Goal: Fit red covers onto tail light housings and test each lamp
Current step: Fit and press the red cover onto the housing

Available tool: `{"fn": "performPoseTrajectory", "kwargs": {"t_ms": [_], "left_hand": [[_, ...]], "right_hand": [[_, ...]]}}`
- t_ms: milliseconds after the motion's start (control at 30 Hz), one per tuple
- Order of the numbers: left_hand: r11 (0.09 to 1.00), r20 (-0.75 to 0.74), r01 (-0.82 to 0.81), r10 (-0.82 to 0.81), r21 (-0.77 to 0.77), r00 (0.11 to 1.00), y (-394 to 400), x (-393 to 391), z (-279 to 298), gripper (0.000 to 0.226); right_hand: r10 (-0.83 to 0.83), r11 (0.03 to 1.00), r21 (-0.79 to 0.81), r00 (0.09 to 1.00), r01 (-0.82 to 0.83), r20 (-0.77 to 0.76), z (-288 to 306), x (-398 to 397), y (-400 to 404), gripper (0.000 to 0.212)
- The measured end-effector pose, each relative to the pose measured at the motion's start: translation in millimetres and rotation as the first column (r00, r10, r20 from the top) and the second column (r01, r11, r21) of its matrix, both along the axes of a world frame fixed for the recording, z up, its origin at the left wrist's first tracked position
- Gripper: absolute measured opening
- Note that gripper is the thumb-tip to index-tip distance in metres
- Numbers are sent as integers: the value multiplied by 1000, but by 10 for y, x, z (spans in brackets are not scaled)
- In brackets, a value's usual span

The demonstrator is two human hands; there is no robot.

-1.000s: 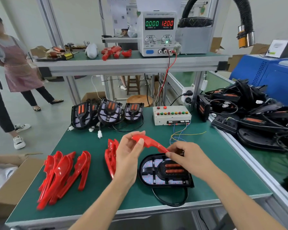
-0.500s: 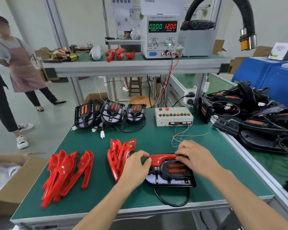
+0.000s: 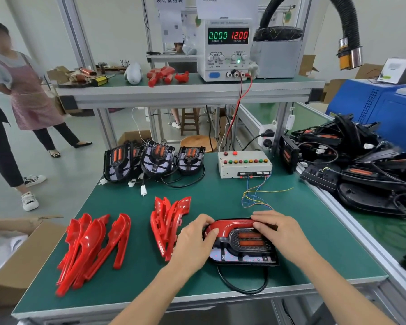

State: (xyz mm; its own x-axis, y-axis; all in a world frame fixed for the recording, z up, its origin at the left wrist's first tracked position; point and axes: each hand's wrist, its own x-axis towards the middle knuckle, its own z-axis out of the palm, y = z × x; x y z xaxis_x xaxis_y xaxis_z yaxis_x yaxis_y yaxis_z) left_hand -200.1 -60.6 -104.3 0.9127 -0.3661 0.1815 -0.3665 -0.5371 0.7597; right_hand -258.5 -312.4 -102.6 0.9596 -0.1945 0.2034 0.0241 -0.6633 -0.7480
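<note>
A black tail light housing (image 3: 244,253) lies flat on the green mat near the front edge, its black cable looping toward me. A red cover (image 3: 232,225) sits along its far and left rim. My left hand (image 3: 195,242) curls over the cover's left bend, thumb on the red plastic. My right hand (image 3: 277,227) presses down on the cover's right end with fingers bent over it. Two orange lamp strips show between my hands.
Loose red covers lie in a pile (image 3: 94,247) at left and a smaller stack (image 3: 168,221) beside my left hand. Bare housings (image 3: 155,158) stand at the back, next to a test box (image 3: 244,164). Power supply (image 3: 227,50) reads 0.000 and 12.00. Tangled housings (image 3: 361,170) fill the right table. A person (image 3: 21,97) stands left.
A second ago both hands held the red cover in the air above the housing. They have lowered it onto the housing's rim and now press on it.
</note>
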Motion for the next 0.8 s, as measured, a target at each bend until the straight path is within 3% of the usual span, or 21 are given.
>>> {"fn": "performPoseTrajectory", "kwargs": {"t_ms": [167,367,600,800], "left_hand": [[1000,-8,17,-18,-21,1000,-13,-8,-28,8],[996,-40,2,-5,-84,999,-19,-57,-88,11],[990,-3,-7,7,-141,1000,-52,-100,-128,11],[979,-55,-42,31,-202,998,-38,-130,-123,18]], "right_hand": [[-181,937,304,983,170,9,-88,-9,159,16],[-307,650,711,949,266,-74,-97,-72,333,10],[-302,616,710,935,342,-187,-94,-56,359,15],[-197,505,807,951,306,-237,-23,-54,354,17]]}}
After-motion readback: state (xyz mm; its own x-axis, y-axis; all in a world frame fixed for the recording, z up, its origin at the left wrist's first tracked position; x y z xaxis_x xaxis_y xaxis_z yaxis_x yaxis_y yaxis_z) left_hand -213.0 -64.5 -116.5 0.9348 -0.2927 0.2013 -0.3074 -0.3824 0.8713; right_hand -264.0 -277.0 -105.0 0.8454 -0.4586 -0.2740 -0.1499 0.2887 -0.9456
